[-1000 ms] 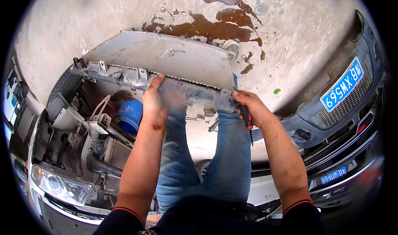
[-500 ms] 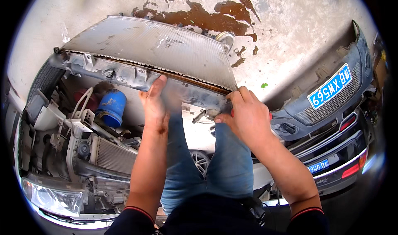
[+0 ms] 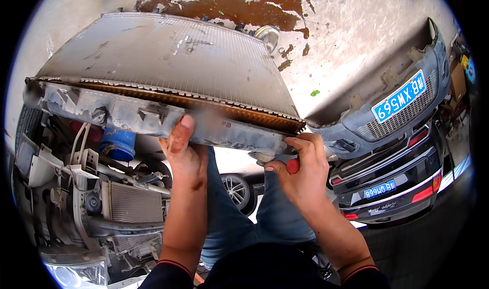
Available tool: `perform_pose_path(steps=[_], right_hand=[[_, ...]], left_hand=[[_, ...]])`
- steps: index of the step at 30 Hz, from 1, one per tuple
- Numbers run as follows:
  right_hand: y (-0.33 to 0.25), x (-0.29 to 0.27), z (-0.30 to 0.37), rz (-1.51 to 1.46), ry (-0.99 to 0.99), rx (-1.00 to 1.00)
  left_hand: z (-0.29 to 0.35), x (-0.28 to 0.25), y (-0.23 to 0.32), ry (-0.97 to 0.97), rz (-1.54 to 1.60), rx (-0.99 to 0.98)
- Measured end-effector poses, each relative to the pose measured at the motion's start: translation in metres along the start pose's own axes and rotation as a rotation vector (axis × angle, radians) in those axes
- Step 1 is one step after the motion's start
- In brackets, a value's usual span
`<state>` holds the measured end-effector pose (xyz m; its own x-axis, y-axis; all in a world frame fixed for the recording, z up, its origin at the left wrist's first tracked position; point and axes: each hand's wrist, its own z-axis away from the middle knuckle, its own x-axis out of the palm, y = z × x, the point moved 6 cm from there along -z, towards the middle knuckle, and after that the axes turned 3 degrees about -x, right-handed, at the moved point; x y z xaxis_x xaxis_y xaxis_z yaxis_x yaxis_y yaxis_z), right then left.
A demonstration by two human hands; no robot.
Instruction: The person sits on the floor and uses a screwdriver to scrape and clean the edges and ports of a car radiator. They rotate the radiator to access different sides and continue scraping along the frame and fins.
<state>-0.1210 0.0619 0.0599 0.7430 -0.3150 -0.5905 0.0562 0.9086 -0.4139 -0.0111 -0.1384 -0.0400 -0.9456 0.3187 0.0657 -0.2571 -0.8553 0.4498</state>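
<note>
A large grey finned radiator (image 3: 168, 49) slants away from me, its near edge raised over my legs. Along that edge runs a long, dirty grey end tank (image 3: 122, 105). Between tank and core a gap shows rusty brown tube ends (image 3: 239, 113). My left hand (image 3: 184, 154) is closed around the tank near its middle, thumb on top and fingers hidden beneath. At the tank's right end my right hand (image 3: 308, 174) grips the corner with its fingertips. A red handle (image 3: 293, 166) sticks out of that same hand; the rest of the tool is hidden.
On the left stands a car's opened front with a headlight (image 3: 74, 274) and a finned cooler (image 3: 133, 202). A blue bucket (image 3: 118, 143) is below the tank. A removed bumper (image 3: 346, 141) and a dark car (image 3: 392, 192) are at right. Brown liquid (image 3: 229, 6) stains the floor beyond.
The radiator's near edge has come up closer to me, and its left end has swung left. The brown gap along the tank looks wider. More of the red handle shows in my right hand.
</note>
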Motion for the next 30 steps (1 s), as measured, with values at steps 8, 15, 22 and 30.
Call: perform_pose_path(steps=[8,15,22,30], right_hand=[[0.002,-0.002,0.003,-0.030,0.127,-0.049],[0.007,0.001,0.009,-0.048,0.179,-0.077],[0.006,-0.002,0.005,-0.057,0.215,-0.092],[0.009,-0.001,0.011,-0.063,0.260,-0.103]], left_hand=[[-0.004,0.008,-0.002,-0.064,-0.003,-0.006],[-0.002,0.008,0.001,-0.052,-0.061,-0.008],[-0.002,0.028,0.009,-0.113,-0.039,-0.041],[-0.003,0.018,0.000,0.002,-0.003,-0.039]])
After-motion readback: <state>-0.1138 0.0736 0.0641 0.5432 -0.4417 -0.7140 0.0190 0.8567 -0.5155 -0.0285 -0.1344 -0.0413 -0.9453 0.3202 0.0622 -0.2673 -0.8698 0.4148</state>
